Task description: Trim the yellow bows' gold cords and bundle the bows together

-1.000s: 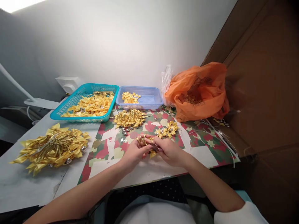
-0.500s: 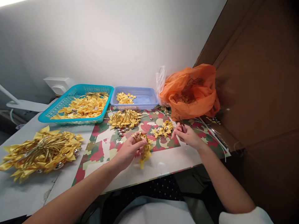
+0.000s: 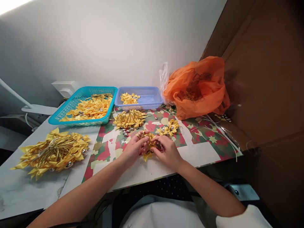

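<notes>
My left hand [image 3: 136, 146], with gold rings or wire loops at its fingers, is closed around a small bunch of yellow ribbon flowers [image 3: 147, 156] over the front of the table. From the other side my right hand [image 3: 167, 151] meets it, thumb and fingertips pinched at the same bunch. A dark shape shows inside the right hand's curl; I cannot make out whether it is the small dark-handled tool seen earlier. Just behind the hands lie loose yellow flowers with silver bells [image 3: 169, 128]. Farther left is a pile of flowers with gold stems [image 3: 130, 119].
A teal basket [image 3: 55, 119] and a lilac basket [image 3: 155, 100] hold yellow flowers against the wall. To their right sits an orange plastic bag [image 3: 209, 103]. A large flower bundle [image 3: 55, 151] lies at left, and a cardboard sheet [image 3: 263, 79] stands at right.
My right hand has moved left from below the orange bag to the bunch in my left hand. The dark tool it held is now mostly hidden or gone. The view has shifted slightly.
</notes>
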Demonstrator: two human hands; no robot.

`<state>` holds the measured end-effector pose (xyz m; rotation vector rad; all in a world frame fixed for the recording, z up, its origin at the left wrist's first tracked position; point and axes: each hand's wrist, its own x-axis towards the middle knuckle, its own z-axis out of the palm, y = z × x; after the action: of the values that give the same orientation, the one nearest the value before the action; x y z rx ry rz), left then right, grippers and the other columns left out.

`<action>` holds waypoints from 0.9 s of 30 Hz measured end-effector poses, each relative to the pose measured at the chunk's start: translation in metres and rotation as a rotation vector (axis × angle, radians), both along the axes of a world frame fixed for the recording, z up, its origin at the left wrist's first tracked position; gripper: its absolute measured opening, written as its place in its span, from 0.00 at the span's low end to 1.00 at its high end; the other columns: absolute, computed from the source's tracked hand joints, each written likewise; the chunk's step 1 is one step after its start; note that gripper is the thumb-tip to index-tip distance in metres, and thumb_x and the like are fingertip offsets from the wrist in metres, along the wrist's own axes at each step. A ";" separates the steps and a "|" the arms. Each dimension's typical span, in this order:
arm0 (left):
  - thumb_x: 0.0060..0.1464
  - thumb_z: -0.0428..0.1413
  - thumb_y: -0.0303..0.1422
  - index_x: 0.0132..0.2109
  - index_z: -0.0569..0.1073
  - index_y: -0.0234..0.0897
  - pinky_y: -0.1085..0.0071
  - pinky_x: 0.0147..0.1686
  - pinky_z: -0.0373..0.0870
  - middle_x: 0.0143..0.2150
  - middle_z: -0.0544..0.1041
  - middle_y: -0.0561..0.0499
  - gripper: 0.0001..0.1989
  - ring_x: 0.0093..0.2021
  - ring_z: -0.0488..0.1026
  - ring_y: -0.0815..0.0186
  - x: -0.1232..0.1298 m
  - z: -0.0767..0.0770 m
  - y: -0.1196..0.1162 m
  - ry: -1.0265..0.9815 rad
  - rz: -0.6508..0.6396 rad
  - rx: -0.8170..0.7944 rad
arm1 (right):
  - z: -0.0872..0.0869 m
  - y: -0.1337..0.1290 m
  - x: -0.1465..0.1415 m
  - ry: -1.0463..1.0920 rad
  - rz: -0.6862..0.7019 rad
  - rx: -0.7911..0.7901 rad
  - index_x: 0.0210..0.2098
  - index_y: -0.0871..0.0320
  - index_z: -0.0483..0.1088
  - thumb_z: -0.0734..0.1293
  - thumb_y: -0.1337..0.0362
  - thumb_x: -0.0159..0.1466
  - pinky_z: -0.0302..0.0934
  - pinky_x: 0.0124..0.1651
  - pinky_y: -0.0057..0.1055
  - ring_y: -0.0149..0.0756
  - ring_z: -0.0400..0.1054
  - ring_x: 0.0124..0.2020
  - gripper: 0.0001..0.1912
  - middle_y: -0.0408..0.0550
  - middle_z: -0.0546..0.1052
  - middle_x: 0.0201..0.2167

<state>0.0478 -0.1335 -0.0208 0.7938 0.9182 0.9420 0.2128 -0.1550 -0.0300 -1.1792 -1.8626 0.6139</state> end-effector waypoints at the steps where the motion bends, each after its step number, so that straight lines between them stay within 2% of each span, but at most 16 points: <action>1: 0.44 0.66 0.40 0.48 0.69 0.38 0.79 0.19 0.50 0.19 0.63 0.62 0.25 0.17 0.57 0.76 0.000 -0.001 0.000 -0.003 0.002 -0.003 | 0.001 0.003 -0.001 -0.032 -0.010 0.000 0.32 0.56 0.68 0.66 0.70 0.58 0.58 0.33 0.31 0.35 0.62 0.29 0.04 0.44 0.71 0.26; 5: 0.43 0.67 0.39 0.47 0.68 0.38 0.79 0.19 0.50 0.19 0.63 0.63 0.25 0.16 0.57 0.77 0.002 -0.003 0.000 -0.007 0.033 -0.013 | 0.002 0.009 0.000 -0.056 -0.043 -0.007 0.28 0.56 0.65 0.63 0.71 0.58 0.52 0.29 0.29 0.31 0.57 0.24 0.05 0.41 0.68 0.23; 10: 0.44 0.64 0.38 0.44 0.67 0.40 0.79 0.18 0.47 0.19 0.58 0.64 0.21 0.16 0.52 0.77 0.001 -0.003 0.003 -0.021 0.044 -0.013 | 0.002 0.004 0.010 0.101 0.003 0.003 0.29 0.54 0.62 0.63 0.71 0.58 0.58 0.33 0.30 0.33 0.63 0.28 0.06 0.42 0.70 0.26; 13: 0.45 0.63 0.36 0.41 0.66 0.39 0.79 0.18 0.45 0.19 0.54 0.65 0.17 0.16 0.46 0.77 -0.002 -0.002 0.003 -0.023 -0.013 -0.008 | 0.003 0.003 0.017 0.249 0.075 -0.045 0.26 0.53 0.55 0.65 0.70 0.57 0.61 0.37 0.32 0.35 0.68 0.34 0.12 0.43 0.72 0.29; 17: 0.38 0.64 0.26 0.37 0.69 0.37 0.79 0.19 0.46 0.20 0.57 0.63 0.17 0.19 0.49 0.78 -0.004 0.002 -0.001 -0.003 -0.141 0.013 | 0.001 0.009 0.020 0.257 0.098 -0.118 0.25 0.52 0.49 0.67 0.66 0.58 0.62 0.37 0.33 0.34 0.68 0.34 0.18 0.43 0.73 0.30; 19: 0.35 0.62 0.22 0.35 0.70 0.37 0.78 0.20 0.47 0.20 0.57 0.63 0.17 0.20 0.50 0.77 -0.003 0.004 -0.002 0.002 -0.171 0.029 | 0.000 0.011 0.019 0.250 0.103 -0.094 0.25 0.52 0.48 0.66 0.66 0.59 0.61 0.35 0.32 0.33 0.67 0.32 0.19 0.43 0.72 0.29; 23: 0.36 0.60 0.23 0.35 0.68 0.38 0.78 0.20 0.45 0.20 0.54 0.64 0.16 0.19 0.47 0.77 -0.002 0.007 -0.002 0.000 -0.157 0.048 | 0.003 0.007 0.014 0.206 0.139 -0.017 0.25 0.52 0.48 0.65 0.67 0.59 0.58 0.30 0.30 0.32 0.66 0.30 0.18 0.45 0.74 0.31; 27: 0.36 0.60 0.24 0.36 0.66 0.39 0.78 0.20 0.44 0.19 0.55 0.64 0.17 0.18 0.48 0.78 -0.001 0.004 -0.001 -0.004 -0.131 0.057 | 0.005 0.001 0.009 0.136 0.237 0.092 0.25 0.53 0.51 0.65 0.71 0.57 0.62 0.35 0.33 0.34 0.69 0.33 0.16 0.48 0.79 0.37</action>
<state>0.0464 -0.1344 -0.0165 0.8895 0.8283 0.8583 0.2216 -0.1536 -0.0248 -0.8430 -1.9062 0.7127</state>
